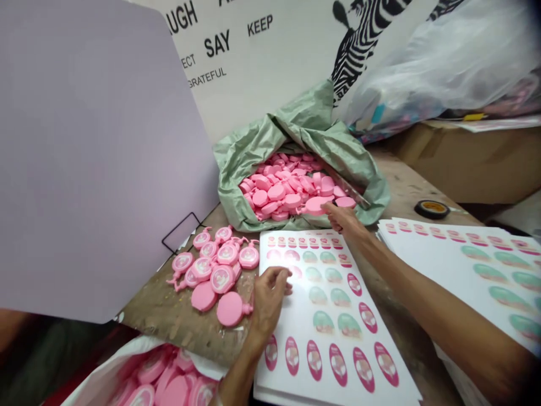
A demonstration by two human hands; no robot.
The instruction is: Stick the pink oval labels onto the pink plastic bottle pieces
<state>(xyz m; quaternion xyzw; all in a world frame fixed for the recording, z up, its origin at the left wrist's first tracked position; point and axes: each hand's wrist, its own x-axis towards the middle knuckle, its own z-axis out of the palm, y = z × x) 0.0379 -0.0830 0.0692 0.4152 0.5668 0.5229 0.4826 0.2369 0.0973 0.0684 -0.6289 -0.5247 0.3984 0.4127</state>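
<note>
My right hand [344, 221] reaches to the front edge of a green sack [240, 152]. Its fingers are closed at the rim of a round, flat pink toy pump bottle [316, 205]. Many similar plain pink bottles [276, 192] fill the sack. Over the left edge of a printed sticker sheet [302, 316] hovers my left hand [270, 296], fingers curled together; whatever they pinch, if anything, is hidden. Left of it, several pink bottles [222, 278] lie in a pile, most with a round label on the face. A plain-faced bottle [230, 308] lies nearest that hand.
Another stack of sticker sheets [456, 270] lies at the right. Behind it are a roll of black tape [431, 209] and a cardboard box [439, 158] under a clear plastic bag [456, 56]. A large pale panel [97, 152] stands left. Labelled bottles fill a white sack [101, 383] below.
</note>
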